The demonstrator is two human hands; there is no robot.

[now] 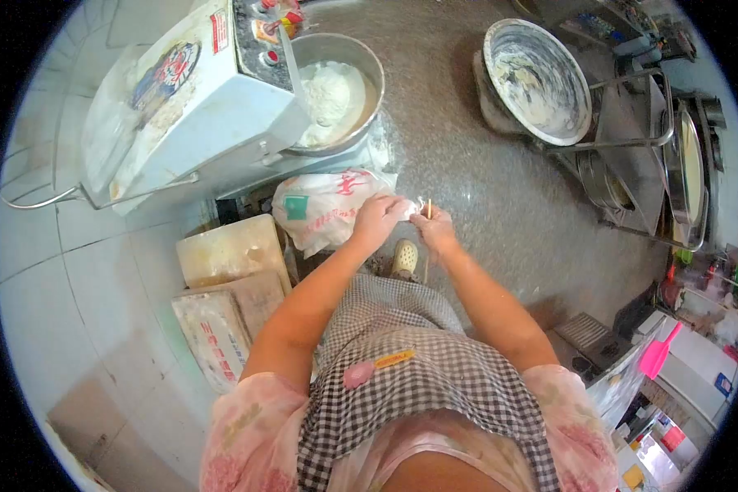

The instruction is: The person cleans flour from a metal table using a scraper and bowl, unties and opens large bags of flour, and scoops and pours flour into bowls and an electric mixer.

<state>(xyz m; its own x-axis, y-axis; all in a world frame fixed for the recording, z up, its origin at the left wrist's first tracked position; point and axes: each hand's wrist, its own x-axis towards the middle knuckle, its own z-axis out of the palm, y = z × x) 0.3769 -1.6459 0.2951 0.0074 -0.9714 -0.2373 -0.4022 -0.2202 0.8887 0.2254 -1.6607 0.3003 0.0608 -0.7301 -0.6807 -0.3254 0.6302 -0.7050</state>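
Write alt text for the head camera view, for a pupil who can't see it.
The wearer's left hand and right hand hold the gathered neck of a white plastic sack, beyond a checked apron. At upper left, the metal bowl of a mixer holds white powder; at upper right is a white-streaked basin.

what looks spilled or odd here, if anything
White powder is scattered around the base below the mixer bowl; it looks spilled because it lies outside the bowl. The metal basin is streaked with pale residue. I see no tear in the white bag.
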